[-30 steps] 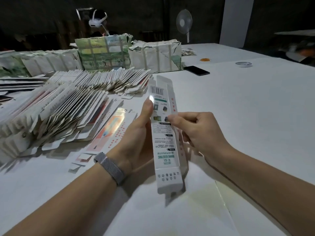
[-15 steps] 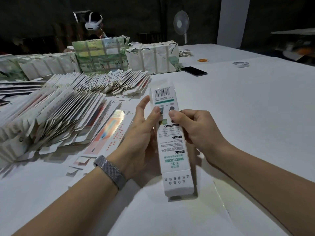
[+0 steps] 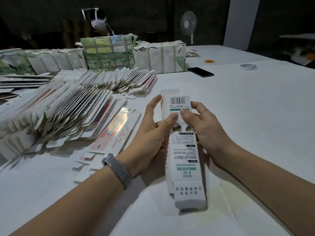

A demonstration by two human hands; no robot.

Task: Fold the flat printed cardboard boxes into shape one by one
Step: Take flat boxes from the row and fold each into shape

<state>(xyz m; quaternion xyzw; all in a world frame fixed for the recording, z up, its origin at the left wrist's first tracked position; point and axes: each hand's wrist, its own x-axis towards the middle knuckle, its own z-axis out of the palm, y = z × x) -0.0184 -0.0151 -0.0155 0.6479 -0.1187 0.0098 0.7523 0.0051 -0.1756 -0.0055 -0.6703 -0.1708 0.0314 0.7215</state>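
Long printed box [image 3: 185, 150] popped into tube shape, held above white desk [image 3: 255, 108]. Left hand [image 3: 151, 133] and right hand [image 3: 202, 126] both closed on its far end, thumbs pressing barcode panel. Fanned flat boxes [image 3: 68, 113] left of grip.

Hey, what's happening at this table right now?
A person is shaping a long printed cardboard box, gripping it with the left hand and right hand, both thumbs on its barcode face. Its end flaps are not yet tucked. Fanned rows of flat boxes wait to the left on the white table.
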